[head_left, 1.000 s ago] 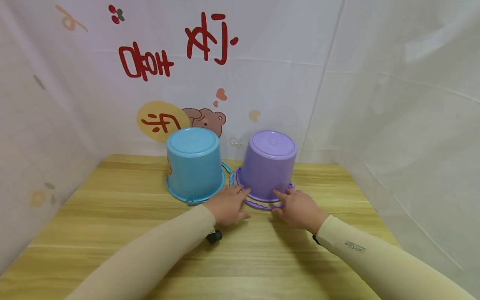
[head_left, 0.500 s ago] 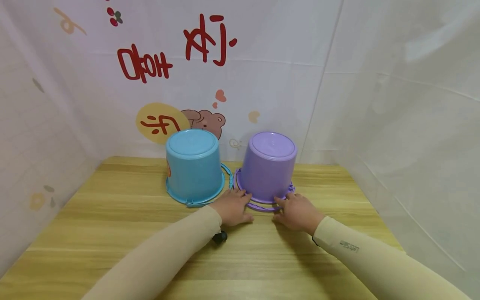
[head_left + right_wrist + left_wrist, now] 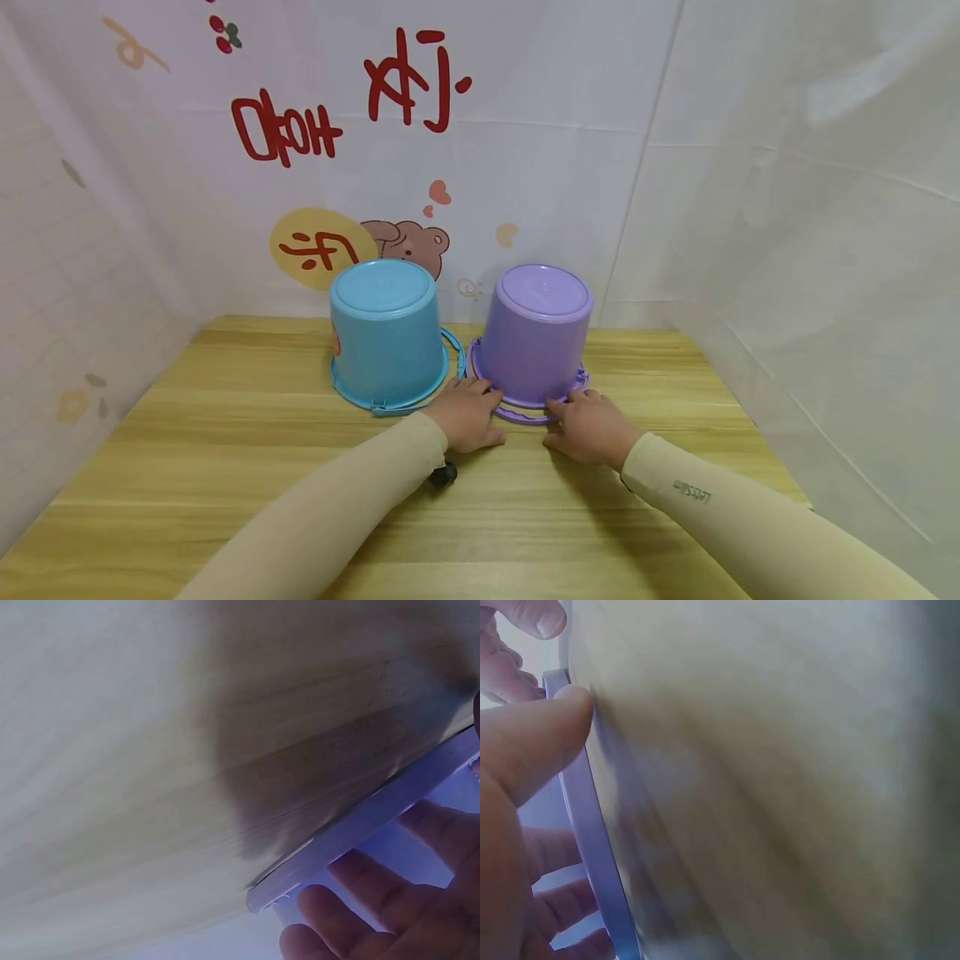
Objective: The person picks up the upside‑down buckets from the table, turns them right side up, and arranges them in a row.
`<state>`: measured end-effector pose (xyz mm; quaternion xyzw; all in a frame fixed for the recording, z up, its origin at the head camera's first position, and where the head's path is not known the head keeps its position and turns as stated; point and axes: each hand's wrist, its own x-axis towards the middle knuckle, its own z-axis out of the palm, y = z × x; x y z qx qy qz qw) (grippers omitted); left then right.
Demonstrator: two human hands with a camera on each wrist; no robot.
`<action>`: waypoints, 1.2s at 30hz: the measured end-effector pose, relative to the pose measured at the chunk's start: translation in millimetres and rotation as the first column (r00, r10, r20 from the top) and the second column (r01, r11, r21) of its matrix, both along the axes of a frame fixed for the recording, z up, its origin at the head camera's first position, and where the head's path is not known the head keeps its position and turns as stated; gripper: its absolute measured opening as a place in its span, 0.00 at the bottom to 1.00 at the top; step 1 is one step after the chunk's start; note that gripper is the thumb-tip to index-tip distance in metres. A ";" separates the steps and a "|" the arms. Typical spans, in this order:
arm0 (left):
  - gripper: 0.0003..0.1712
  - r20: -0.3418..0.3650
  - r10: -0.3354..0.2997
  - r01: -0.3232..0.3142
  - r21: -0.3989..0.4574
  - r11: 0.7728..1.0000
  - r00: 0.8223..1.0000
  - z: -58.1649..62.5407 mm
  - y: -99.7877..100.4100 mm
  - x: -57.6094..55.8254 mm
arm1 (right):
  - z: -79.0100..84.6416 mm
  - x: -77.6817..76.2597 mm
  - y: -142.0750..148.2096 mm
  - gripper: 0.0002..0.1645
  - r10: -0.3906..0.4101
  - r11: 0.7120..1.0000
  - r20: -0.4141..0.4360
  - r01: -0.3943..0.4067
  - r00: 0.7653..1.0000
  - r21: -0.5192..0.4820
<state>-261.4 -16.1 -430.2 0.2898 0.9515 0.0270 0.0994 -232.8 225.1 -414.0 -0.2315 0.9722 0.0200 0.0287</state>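
Note:
In the head view a purple bucket (image 3: pixel 534 354) stands upside down on the wooden table, its handle (image 3: pixel 525 417) lying around the front of the rim. My left hand (image 3: pixel 467 418) rests at the rim's front left, fingers mostly extended and thumb apart. At the front right, the fingertips of my right hand (image 3: pixel 596 429) reach the same rim. A purple band (image 3: pixel 596 840) runs between thumb and fingers in the left wrist view. The right wrist view has fingers (image 3: pixel 382 889) spread across the band against the bucket. Left of it sits an upturned blue bucket (image 3: pixel 388 354).
The blue bucket's handle (image 3: pixel 459 354) lies on the table close to the purple rim. A white printed cloth (image 3: pixel 540 125) hangs behind the buckets, and plain white sheeting (image 3: pixel 810 250) borders the right side. A black knob (image 3: pixel 442 475) shows under my left wrist.
My left hand has shifted slightly right, further along the purple bucket's front. My right hand has lowered a little at the rim. Both buckets look unmoved; the head view has tilted slightly.

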 end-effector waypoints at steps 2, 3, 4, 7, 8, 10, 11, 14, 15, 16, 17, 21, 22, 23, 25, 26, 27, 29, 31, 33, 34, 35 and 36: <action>0.46 -0.004 0.000 0.000 0.004 1.000 1.000 0.5 0.1 0.1 | 0.1 -0.3 -0.3 0.35 0.007 1.000 -0.005 -0.007 1.000 -0.004; 0.46 -0.006 -0.001 0.001 0.005 1.000 1.000 1.0 0.1 0.2 | -0.2 -0.4 -0.4 0.34 0.011 1.000 -0.010 -0.011 1.000 -0.006; 0.45 -0.008 -0.002 0.002 0.006 1.000 1.000 1.4 0.1 0.4 | -0.6 -0.7 -0.3 0.34 0.015 1.000 -0.012 -0.015 1.000 -0.005; 0.44 -0.013 -0.001 0.001 0.012 1.000 1.000 2.5 0.5 0.8 | -2.2 -1.2 0.8 0.33 0.026 1.000 -0.020 -0.026 0.999 -0.003; 0.44 -0.014 -0.001 0.001 0.016 1.000 1.000 2.8 0.9 1.0 | -3.1 -1.4 1.5 0.33 0.028 1.000 -0.020 -0.028 0.999 -0.003; 0.42 -0.016 0.001 -0.001 0.025 1.000 1.000 3.5 1.7 1.2 | -4.0 -1.6 2.8 0.33 0.035 0.999 -0.027 -0.035 0.999 -0.002; 0.41 -0.017 0.001 0.000 0.030 1.000 1.000 3.7 2.2 1.2 | -4.6 -1.8 3.4 0.33 0.039 0.999 -0.033 -0.039 0.999 -0.002; 0.39 -0.031 -0.006 0.008 0.047 0.999 1.000 3.2 3.4 1.3 | -5.7 -1.7 4.6 0.31 0.052 0.999 -0.048 -0.052 0.997 -0.010; 0.38 -0.036 -0.009 0.011 0.054 0.998 0.999 2.9 3.9 1.2 | -5.7 -1.4 5.0 0.29 0.054 0.998 -0.053 -0.054 0.997 -0.014; 0.37 -0.041 -0.010 0.013 0.059 0.998 0.999 2.3 4.4 0.9 | -5.8 -1.3 5.3 0.28 0.058 0.998 -0.060 -0.059 0.997 -0.017; 0.36 -0.049 -0.011 0.014 0.063 0.998 0.999 1.7 4.9 0.6 | -5.9 -1.2 5.6 0.27 0.059 0.998 -0.063 -0.061 0.996 -0.018; 0.31 -0.071 -0.006 0.011 0.073 0.997 0.997 -0.7 7.0 -1.3 | -3.8 -1.3 5.6 0.25 0.059 0.998 -0.059 -0.060 0.997 -0.019; 0.31 -0.075 -0.004 0.010 0.072 0.997 0.997 -1.2 7.1 -1.7 | -3.2 -1.5 5.3 0.26 0.057 0.998 -0.055 -0.058 0.997 -0.017; 0.30 -0.079 -0.004 0.010 0.073 0.997 0.997 -1.4 7.1 -1.8 | -2.3 -1.5 4.9 0.26 0.054 0.998 -0.048 -0.054 0.997 -0.016; 0.29 -0.085 -0.005 0.011 0.073 0.997 0.996 -1.9 7.3 -2.4 | -1.4 -1.6 4.3 0.27 0.047 0.999 -0.036 -0.048 0.998 -0.015; 0.29 -0.085 -0.005 0.012 0.075 0.997 0.996 -1.8 7.4 -2.6 | -1.1 -1.5 4.3 0.27 0.044 0.999 -0.031 -0.044 0.999 -0.017; 0.29 -0.086 -0.006 0.012 0.075 0.997 0.996 -1.7 7.4 -2.7 | -1.3 -1.6 4.4 0.27 0.041 0.999 -0.028 -0.042 0.999 -0.019; 0.29 -0.085 -0.006 0.013 0.083 0.996 0.996 -1.4 7.5 -2.8 | -1.5 -1.6 4.8 0.27 0.043 0.999 -0.033 -0.044 0.999 -0.027; 0.30 -0.081 -0.003 0.010 0.093 0.996 0.997 -0.9 7.5 -3.0 | -2.3 -1.8 5.5 0.26 0.044 0.998 -0.044 -0.046 0.998 -0.040; 0.31 -0.082 0.003 0.006 0.103 0.995 0.997 -0.8 7.7 -3.5 | -2.7 -2.1 6.4 0.25 0.053 0.997 -0.066 -0.057 0.996 -0.055; 0.32 -0.084 0.005 0.005 0.109 0.994 0.996 -0.6 7.7 -4.0 | -2.8 -2.4 6.9 0.25 0.059 0.996 -0.080 -0.064 0.995 -0.063; 0.33 -0.088 0.007 0.003 0.114 0.993 0.996 -0.4 7.8 -4.5 | -2.7 -2.7 7.5 0.25 0.063 0.995 -0.094 -0.070 0.994 -0.071; 0.33 -0.094 0.009 0.002 0.116 0.993 0.996 0.0 7.7 -5.1 | -2.4 -3.1 8.0 0.25 0.064 0.994 -0.105 -0.072 0.992 -0.081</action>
